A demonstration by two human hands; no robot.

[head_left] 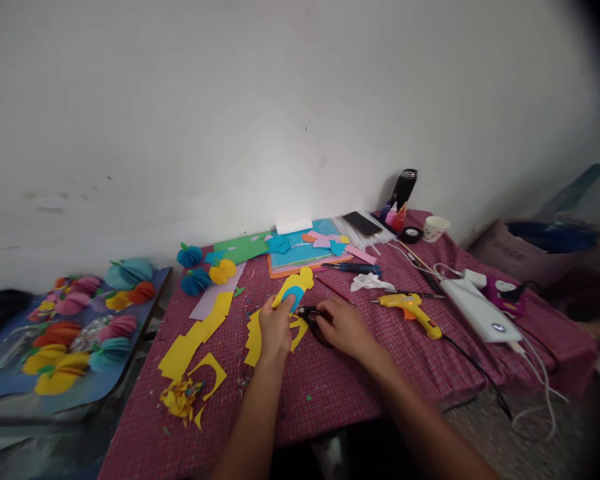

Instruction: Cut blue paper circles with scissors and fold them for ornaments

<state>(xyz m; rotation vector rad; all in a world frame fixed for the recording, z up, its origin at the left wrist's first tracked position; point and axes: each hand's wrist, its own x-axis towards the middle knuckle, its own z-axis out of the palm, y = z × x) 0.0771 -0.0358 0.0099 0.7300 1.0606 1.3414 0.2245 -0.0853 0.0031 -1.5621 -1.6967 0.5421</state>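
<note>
My left hand pinches a yellow paper sheet together with a rounded blue paper piece lying over it. Black-handled scissors are in my right hand, their blades pointing left toward the held paper. A curved yellow strip hangs beside the scissors, below the blue piece. More cut yellow sheets lie under and left of my left hand. The blade tips are too small to make out, so I cannot tell how far apart they are.
A yellow glue gun with a black cord lies right of my hands. Beyond it rests a white power bank with cables. Yellow scraps are heaped at front left. Folded paper pumpkins cover a blue board; a paper cup stands at back right.
</note>
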